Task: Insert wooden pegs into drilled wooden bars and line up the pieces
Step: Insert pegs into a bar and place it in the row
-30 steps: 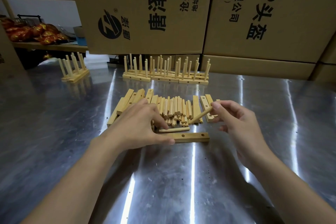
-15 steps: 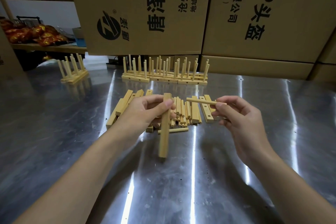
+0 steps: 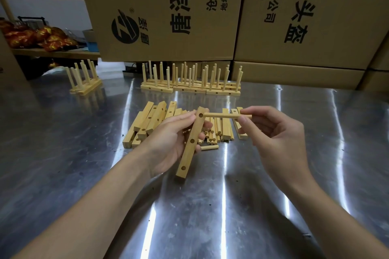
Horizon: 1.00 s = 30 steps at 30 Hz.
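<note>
Table (image 3: 63,153): bare metal, glare streaks, under both forearms.

Left hand (image 3: 168,143): fingers curled round a bar (image 3: 190,145), thumb on its upper part. The bar is tilted, its near end low over the table below the hand and its far end up by the fingertips. Three holes face the right hand. Cannot tell if the near end rests on the metal.

Right hand (image 3: 275,132): thumb and fingers pinch a peg (image 3: 219,115) at its right end. The peg lies level and points at the left hand, with its tip at the bar's top hole. Cannot tell if it has entered.

One loose peg (image 3: 209,147) lies flat just beyond the left fingers. Behind both hands is the peg pile (image 3: 214,132). Spare bars (image 3: 151,120) are stacked beyond the left hand's knuckles, and a few more bars (image 3: 226,126) lie beyond the right fingertips.

Farther out from both hands, a finished row (image 3: 189,84) of pegged bars stands with pegs upright. A small set (image 3: 84,82) stands well off past the left hand.

Boxes (image 3: 168,6) form the back wall. A shelf (image 3: 52,52) with red-gold packets (image 3: 37,38) is far beyond the left hand.
</note>
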### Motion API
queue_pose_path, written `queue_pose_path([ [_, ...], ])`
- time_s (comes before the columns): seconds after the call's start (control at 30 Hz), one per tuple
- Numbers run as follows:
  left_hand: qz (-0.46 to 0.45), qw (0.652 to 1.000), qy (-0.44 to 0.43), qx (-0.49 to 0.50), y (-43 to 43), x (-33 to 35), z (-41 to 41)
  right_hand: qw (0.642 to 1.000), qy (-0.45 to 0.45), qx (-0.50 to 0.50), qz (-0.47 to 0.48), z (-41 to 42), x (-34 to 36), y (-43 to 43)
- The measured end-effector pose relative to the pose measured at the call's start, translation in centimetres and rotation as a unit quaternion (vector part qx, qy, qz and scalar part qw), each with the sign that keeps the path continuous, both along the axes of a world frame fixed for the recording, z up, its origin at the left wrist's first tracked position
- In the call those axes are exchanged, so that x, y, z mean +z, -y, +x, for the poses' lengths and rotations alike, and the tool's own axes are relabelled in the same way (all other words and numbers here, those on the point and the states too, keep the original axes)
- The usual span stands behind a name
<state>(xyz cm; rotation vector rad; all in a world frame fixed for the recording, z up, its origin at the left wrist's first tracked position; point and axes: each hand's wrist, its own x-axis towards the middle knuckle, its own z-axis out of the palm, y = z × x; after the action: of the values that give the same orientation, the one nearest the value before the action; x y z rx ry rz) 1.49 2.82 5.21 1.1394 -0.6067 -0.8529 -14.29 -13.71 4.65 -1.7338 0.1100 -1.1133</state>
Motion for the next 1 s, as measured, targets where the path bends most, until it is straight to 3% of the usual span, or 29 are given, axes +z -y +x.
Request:
queue_pose_path([
  [0.53,0.003,0.999,0.037,0.023,-0.05,-0.55,0.6,0.969,-0.039,-0.127,-0.21,-0.57,0.67,-0.53],
  [0.73,0.0,0.998,0.058,0.007,-0.33,-0.45,0.58,0.975,-0.057,-0.127,-0.17,-0.46,0.73,-0.91],
  [1.0,0.03,0.993,0.094,-0.063,-0.45,-0.18,-0.25,0.997,-0.022,-0.064,-0.038,-0.21,0.52,-0.94],
])
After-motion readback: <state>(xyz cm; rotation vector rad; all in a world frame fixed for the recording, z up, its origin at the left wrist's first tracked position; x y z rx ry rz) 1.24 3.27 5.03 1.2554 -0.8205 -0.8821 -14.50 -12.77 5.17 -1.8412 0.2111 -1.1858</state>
